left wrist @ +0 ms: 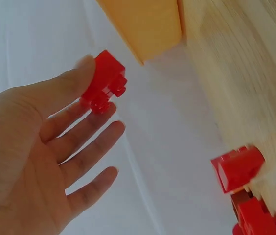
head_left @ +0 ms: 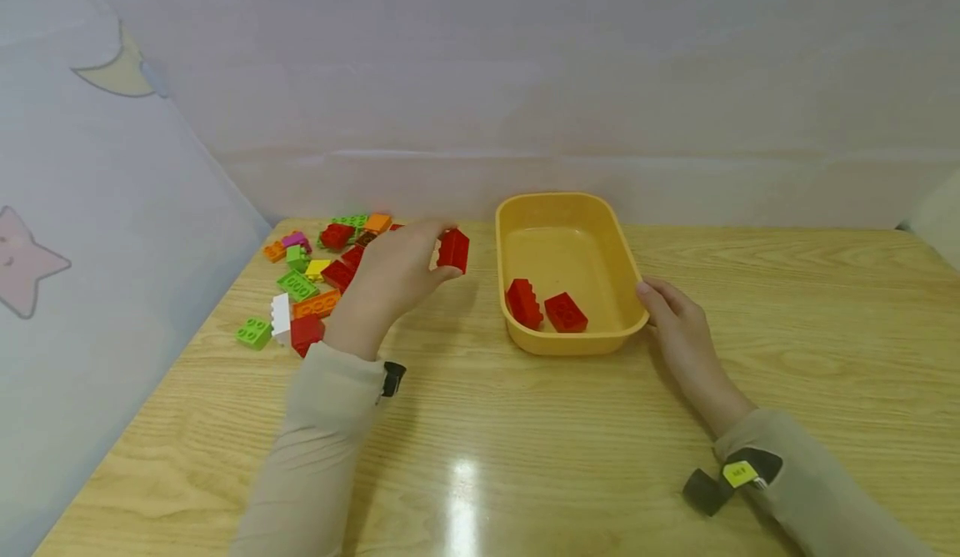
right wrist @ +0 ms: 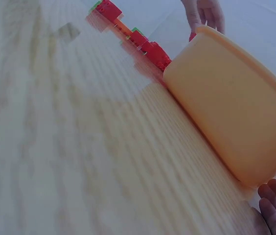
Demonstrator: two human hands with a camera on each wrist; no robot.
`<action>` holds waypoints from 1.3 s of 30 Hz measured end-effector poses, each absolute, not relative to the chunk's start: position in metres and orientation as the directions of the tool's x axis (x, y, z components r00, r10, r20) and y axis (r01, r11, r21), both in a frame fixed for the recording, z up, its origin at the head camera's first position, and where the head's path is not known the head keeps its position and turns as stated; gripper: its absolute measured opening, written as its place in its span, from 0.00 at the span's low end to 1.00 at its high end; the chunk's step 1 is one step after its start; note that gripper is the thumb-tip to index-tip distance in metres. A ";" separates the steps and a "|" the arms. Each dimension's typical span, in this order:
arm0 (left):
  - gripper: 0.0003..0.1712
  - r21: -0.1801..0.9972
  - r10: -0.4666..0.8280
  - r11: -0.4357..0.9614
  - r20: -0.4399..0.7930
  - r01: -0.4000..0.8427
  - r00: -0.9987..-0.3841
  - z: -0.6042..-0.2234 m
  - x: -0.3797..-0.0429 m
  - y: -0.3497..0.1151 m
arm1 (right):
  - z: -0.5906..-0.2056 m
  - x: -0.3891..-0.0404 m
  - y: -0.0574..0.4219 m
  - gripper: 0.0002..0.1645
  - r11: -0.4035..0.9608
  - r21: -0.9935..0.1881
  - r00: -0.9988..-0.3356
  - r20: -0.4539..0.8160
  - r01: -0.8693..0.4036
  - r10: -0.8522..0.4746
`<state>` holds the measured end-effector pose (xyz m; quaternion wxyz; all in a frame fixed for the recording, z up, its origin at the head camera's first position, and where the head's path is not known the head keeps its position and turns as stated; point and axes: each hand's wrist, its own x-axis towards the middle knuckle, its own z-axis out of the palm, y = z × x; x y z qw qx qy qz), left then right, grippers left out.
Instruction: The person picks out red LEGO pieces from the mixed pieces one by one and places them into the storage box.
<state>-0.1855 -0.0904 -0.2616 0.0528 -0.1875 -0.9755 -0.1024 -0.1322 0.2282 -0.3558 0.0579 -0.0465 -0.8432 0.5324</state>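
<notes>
Between thumb and fingertips, my left hand (head_left: 397, 269) pinches a red toy building brick (head_left: 453, 251), held over the table left of a yellow plastic bin (head_left: 558, 344). The left wrist view shows this brick (left wrist: 103, 78) with its round studs turned toward the fingers, the other fingers spread. Two more red bricks lie inside the bin, one tilted against its left wall (head_left: 524, 303) and one flat near the front (head_left: 566, 313). My right hand (head_left: 682, 332) holds the bin's front right corner, thumb at the rim and fingers along the outside wall.
A loose pile of building bricks in green, orange, white, yellow and red, including a green brick (head_left: 297, 285) and a white brick (head_left: 281, 318), lies at the left of the wooden table (head_left: 525, 440). A pale cloth wall (head_left: 525, 82) rises behind the table's back edge.
</notes>
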 end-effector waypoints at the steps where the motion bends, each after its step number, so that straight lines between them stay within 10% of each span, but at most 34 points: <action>1: 0.36 0.162 0.363 0.908 0.156 0.386 -0.919 -0.261 -0.185 -0.087 | -0.356 -0.132 0.228 0.39 0.427 -0.904 -0.989 0.048 0.018 0.142; 39: 0.35 0.062 0.589 0.804 0.065 0.592 -0.806 -0.272 -0.158 -0.025 | -0.355 -0.133 0.227 0.38 0.435 -0.901 -0.988 0.053 0.016 0.147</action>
